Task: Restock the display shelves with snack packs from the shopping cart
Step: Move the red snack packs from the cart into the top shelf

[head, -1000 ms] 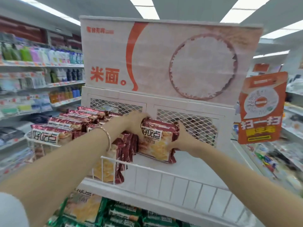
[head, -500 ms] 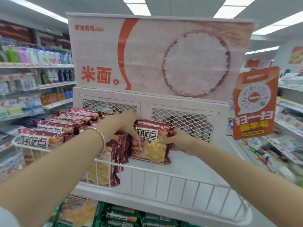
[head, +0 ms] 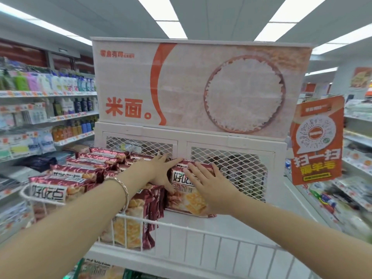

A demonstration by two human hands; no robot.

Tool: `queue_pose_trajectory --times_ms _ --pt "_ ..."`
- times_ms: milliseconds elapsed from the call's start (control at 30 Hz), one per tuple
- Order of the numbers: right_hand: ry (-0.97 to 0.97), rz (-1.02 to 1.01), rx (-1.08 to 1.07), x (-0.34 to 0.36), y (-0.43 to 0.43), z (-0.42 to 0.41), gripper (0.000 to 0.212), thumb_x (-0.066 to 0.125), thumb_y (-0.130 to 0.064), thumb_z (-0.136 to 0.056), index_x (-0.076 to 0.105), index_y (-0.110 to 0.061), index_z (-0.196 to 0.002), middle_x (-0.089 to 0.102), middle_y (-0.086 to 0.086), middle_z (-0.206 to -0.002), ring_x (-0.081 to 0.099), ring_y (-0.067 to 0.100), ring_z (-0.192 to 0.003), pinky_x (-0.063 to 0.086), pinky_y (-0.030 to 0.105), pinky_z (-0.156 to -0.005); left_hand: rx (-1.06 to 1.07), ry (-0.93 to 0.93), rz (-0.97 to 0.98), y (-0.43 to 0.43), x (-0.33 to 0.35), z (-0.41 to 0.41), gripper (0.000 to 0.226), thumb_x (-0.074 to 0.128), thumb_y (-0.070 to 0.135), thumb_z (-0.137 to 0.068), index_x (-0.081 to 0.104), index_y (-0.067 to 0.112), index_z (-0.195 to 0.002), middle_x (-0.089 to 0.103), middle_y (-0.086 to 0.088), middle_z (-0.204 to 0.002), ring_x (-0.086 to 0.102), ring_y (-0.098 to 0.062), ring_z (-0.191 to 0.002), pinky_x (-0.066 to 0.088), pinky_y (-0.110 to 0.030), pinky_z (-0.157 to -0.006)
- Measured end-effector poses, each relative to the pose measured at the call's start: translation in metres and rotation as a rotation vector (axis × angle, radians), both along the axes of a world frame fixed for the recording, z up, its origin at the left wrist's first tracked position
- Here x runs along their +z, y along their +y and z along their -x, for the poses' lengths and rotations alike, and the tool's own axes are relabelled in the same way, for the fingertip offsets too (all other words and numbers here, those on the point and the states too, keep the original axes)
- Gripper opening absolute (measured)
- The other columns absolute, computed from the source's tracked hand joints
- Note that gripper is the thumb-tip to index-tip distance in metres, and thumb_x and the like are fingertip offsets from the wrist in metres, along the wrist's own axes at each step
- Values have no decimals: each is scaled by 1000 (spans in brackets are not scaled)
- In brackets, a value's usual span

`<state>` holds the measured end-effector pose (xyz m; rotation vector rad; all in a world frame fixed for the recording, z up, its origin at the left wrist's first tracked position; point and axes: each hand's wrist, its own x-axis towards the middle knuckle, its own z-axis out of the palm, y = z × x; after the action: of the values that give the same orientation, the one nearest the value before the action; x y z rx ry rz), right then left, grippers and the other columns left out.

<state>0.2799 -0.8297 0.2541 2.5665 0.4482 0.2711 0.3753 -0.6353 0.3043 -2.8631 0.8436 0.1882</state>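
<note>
1. The pack [head: 185, 200] stands on edge on the shelf [head: 231, 224], under both hands, label facing out to be read.
2. The right hand [head: 209, 188] lies flat on its face, fingers spread, gripping nothing, likely pressing it upright.
3. The left hand [head: 161, 172], fingers straight, steadies its top corner beside the row [head: 84, 174].
4. A rail [head: 201, 236] below the wrists keeps packs in.

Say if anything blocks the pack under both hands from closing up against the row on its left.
Only the left hand itself: it lies at the snack pack's left edge, between it and the standing row of packs. The right hand lies flat on its front. Nothing else shows in that gap.
</note>
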Motion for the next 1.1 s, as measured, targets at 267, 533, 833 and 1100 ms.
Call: queue_pose_trajectory --times_ms 267,533,833,1100 --pt "177 -319 -103 27 19 13 113 68 -61 -82 -7 -26 -159 -4 -1 -168 -4 22 -155 1 61 -121 -57 7 346 20 12 16 87 66 58 -86 21 36 -157 28 1 -162 32 -25 -146 29 -47 -118" --pt "-5 -667 136 94 152 10 62 60 -40 -97 39 -16 -151 44 6 -153 41 26 -139 32 44 -116 201 -340 578 184 32 58 32 57 35 -97 65 22 -125 66 -2 -128 62 -25 -111 53 -43 -93" --pt "183 -615 467 40 401 12 56 58 -36 -98 45 -15 -148 47 10 -149 39 29 -138 32 43 -114 632 -267 581 428 -40 140 22 55 23 -96 71 14 -109 67 0 -112 62 -24 -99 53 -37 -83" --pt "564 -602 421 -113 580 40 49 61 -36 -94 55 -17 -138 51 6 -146 45 27 -136 35 43 -112 849 71 529 589 -183 185 27 55 28 -98 70 7 -106 68 -8 -102 62 -26 -94 49 -34 -80"
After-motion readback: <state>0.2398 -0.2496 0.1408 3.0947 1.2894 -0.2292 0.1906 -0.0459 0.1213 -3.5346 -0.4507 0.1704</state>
